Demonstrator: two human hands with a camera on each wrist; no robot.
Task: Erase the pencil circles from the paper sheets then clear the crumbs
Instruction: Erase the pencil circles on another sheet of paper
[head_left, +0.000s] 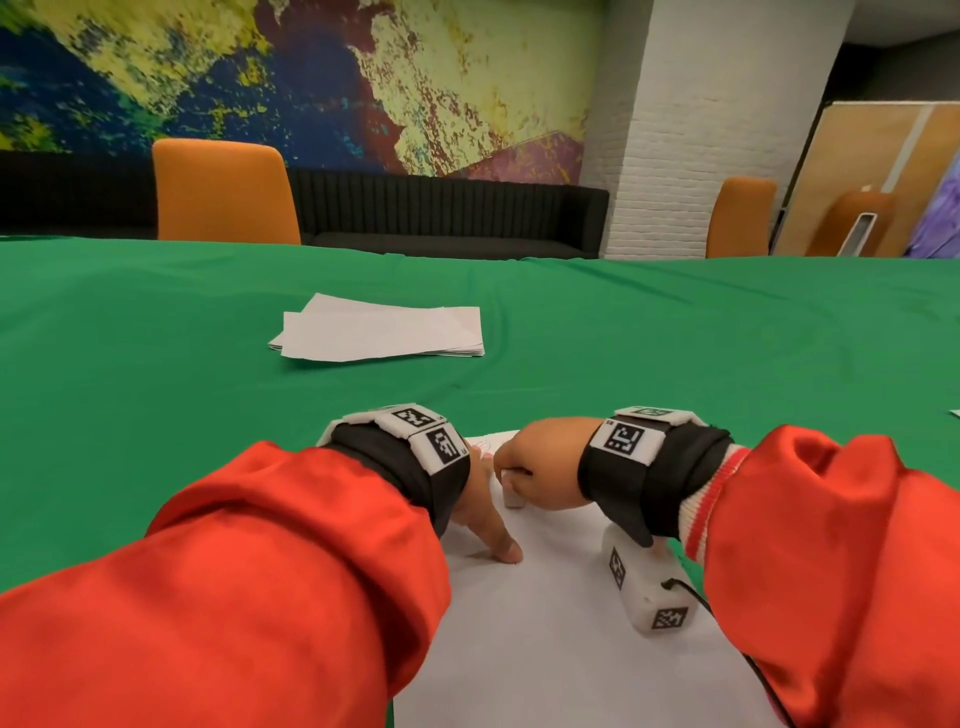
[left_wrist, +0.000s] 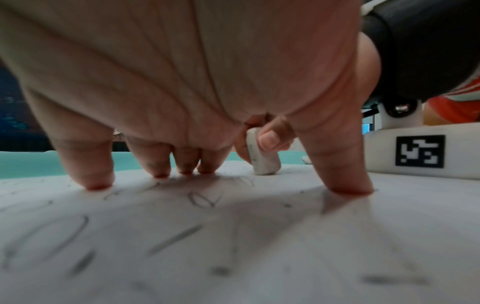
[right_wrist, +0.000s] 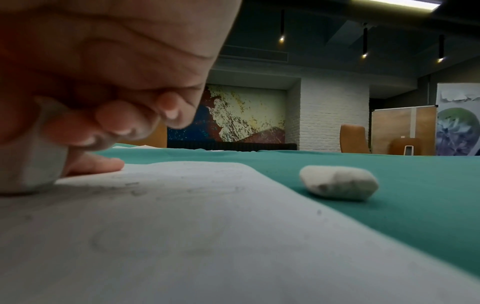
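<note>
Red sleeves (head_left: 270, 571) fill the foreground of the head view, both wrists strapped with black bands carrying white marker tags. Left hand (head_left: 483, 519) is spread, fingers straight and splayed; in the left wrist view four fingertips (left_wrist: 97, 183) and the thumb press down on the paper sheet (head_left: 545, 649), pinning it flat. Right hand (head_left: 540, 467) is curled, thumb and fingers pinching a white eraser (left_wrist: 262, 158) held upright, its lower end touching the sheet just beside the left thumb. Both hands sit close together, near the sheet's far edge. Sheet lies on the green tablecloth (head_left: 156, 364) directly in front of the person; pencil circles (left_wrist: 202, 199) and loose strokes show across it under the left palm, some blurred by nearness to the lens. Paper in front of the right wrist looks grey and smudged, with faint ring traces and a few dark crumbs (right_wrist: 318, 212). A second white eraser-like lump (right_wrist: 337, 182), scuffed grey, rests on the cloth just off the sheet's right edge, apart from both hands. Farther out on the cloth, well apart, lies a stack of paper sheets (head_left: 379, 335), slightly fanned. Beyond the table: orange chairs (head_left: 223, 192), a black bench (head_left: 447, 213), a painted wall, a white brick column.
</note>
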